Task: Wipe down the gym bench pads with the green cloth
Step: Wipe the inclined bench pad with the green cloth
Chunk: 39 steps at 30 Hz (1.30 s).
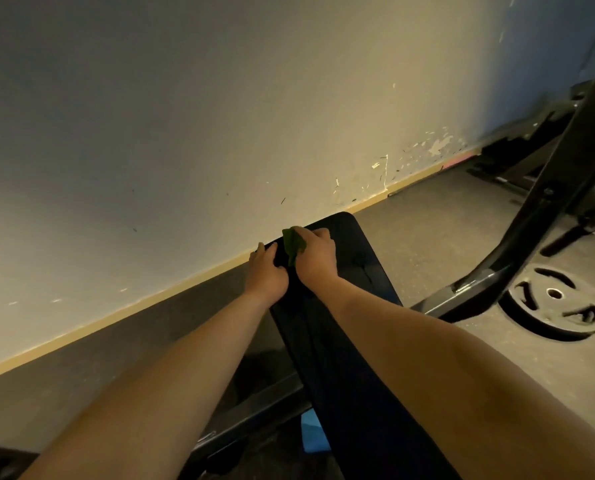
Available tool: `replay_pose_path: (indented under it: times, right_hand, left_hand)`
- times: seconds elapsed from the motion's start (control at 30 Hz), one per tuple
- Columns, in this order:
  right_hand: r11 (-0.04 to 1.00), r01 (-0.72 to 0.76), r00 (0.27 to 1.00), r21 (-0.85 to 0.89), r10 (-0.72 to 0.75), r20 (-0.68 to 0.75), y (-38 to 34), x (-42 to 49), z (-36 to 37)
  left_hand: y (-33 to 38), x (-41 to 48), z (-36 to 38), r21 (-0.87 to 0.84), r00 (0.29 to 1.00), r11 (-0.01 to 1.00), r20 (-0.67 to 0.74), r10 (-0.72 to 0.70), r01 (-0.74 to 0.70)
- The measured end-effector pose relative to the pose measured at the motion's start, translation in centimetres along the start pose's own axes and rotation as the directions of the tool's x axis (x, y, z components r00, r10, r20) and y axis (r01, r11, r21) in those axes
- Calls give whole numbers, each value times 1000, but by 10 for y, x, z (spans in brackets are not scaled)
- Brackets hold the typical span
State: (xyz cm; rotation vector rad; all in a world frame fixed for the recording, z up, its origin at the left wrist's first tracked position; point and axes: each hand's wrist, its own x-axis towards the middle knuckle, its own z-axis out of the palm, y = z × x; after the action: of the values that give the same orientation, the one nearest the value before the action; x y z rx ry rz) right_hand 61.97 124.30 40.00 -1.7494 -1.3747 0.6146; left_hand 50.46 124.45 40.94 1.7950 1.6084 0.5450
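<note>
A long black gym bench pad (354,341) runs from the bottom of the view away toward the wall. Near its far end my right hand (315,256) holds the crumpled green cloth (293,244) against the pad's top surface, most of the cloth hidden under the fingers. My left hand (266,271) grips the pad's left edge right beside it, fingers curled over the side. Both forearms stretch forward over the bench.
A pale scuffed wall (219,116) with a yellowish baseboard stands just beyond the bench end. A black metal frame leg (531,230) rises at the right. A black weight plate (554,301) lies on the grey floor. Something blue (313,434) sits under the bench.
</note>
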Motion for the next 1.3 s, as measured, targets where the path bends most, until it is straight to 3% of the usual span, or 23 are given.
replay_pose_path:
  times: [0.07,0.17,0.27,0.33,0.4,0.47,0.57,0.63,0.7,0.77,0.87,0.97,1.03,1.1,1.2,1.3]
  right_hand:
    - [994,93,996,-54,-93,7,1,11,12]
    - [950,268,957,-161,-244,155,13,24,30]
    - [827,447,893,-340,-387,231,32,30,31]
    - [767,489,873,-415,-430,231,39,37,21]
    - [741,457,889,-492,-395,231,44,49,6]
    - [783,316,948,-535,-276,157,52,64,-14]
    - [883,63,998,-466,-61,19,68,79,-37]
    - [891,-22,1000,-453,11,-26,64,79,-32]
    - [895,4,1000,-446,-12,-15,53,73,-14]
    - [873,152,988,-463,-143,55,44,65,7]
    - [790,428,904,-438,-368,219,42,61,18]
    - [762,513,858,-396,-437,270,48,67,0]
    - [815,418,908,-401,-372,191,58,72,-17]
    - [915,213,975,-344,-224,9,70,79,-27]
    - [973,12,988,-232,-47,-146,68,85,-18]
    - [979,66,991,-192,-87,-104,47,72,7]
  left_hand:
    - [-9,18,6,29,1000,1000,-4,0,0]
    - [-29,35,17,46,999,998,4,-39,39]
    - [-38,31,27,165,996,986,-81,36,-22]
    - [-39,28,31,251,994,968,-96,51,-26]
    - [-35,27,27,333,995,943,-93,43,-10]
    - [-31,31,24,403,995,915,-86,54,-15]
    - [-32,33,25,467,995,883,-63,83,-44]
    - [-38,32,28,519,988,852,-78,136,-76]
    - [-42,35,28,526,976,846,-124,180,-89]
    - [-41,40,26,522,963,848,-169,210,-94]
    - [-39,45,30,523,956,847,-188,224,-96]
    - [-40,45,33,451,968,888,-173,183,-87]
    - [-36,46,32,472,978,879,-141,156,-72]
    - [-31,46,34,506,987,861,-113,118,-45]
    - [-26,46,36,535,991,845,-103,90,-21]
    - [-24,47,36,549,991,836,-108,79,-6]
